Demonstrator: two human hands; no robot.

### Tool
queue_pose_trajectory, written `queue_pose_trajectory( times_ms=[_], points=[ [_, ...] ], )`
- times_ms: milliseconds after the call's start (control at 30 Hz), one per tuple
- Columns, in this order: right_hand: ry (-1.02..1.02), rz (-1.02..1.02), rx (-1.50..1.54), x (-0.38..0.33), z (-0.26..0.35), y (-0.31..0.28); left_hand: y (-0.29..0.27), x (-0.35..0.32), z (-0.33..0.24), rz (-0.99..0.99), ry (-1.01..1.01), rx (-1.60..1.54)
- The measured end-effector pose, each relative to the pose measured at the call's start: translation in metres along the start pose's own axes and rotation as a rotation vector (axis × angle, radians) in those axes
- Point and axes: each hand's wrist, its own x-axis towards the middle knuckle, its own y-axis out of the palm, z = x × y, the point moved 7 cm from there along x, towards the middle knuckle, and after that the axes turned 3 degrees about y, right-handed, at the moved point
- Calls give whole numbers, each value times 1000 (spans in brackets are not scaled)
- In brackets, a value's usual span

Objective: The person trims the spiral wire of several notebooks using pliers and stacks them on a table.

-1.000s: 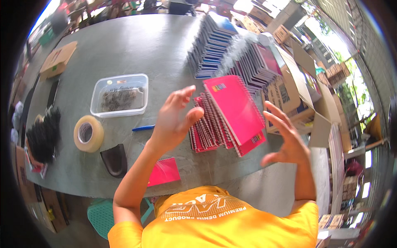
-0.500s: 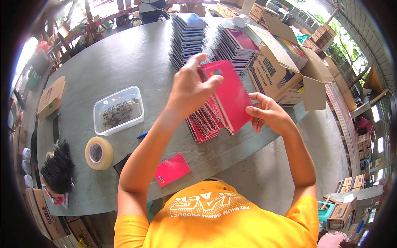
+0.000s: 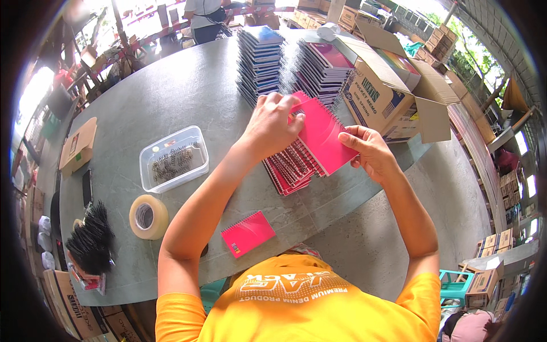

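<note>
Over the leaning pile, the right hand pinches a pad; whether the curled left hand grips is unclear. Blue stack and purple stack stand built; the pile looks unsquared.

A closed pink spiral notebook is held aslant over red-pink spiral notebooks, piled unevenly.

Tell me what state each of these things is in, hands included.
Upper pink notebook: cover showing, edge held
Right hand: gripping that notebook's edge
Left hand: bent at the notebook's upper left; grip unclear
Pink notebooks underneath: in an uneven pile
Lone pink notebook: closed, lying flat
Plastic container: open, dark pieces inside
Tape roll: lying flat
Cardboard box: flaps open
Blue notebooks: stacked
</note>
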Motion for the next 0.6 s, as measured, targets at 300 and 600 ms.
queue_pose_trajectory(
  times_ms=[300, 600],
  points=[
    [-346, 48, -240, -31, 61, 50, -62, -19, -64, -118, 614, 494],
    [-965, -24, -678, -76, 48, 167, -51, -134, 54, 58, -21, -408]
  ],
)
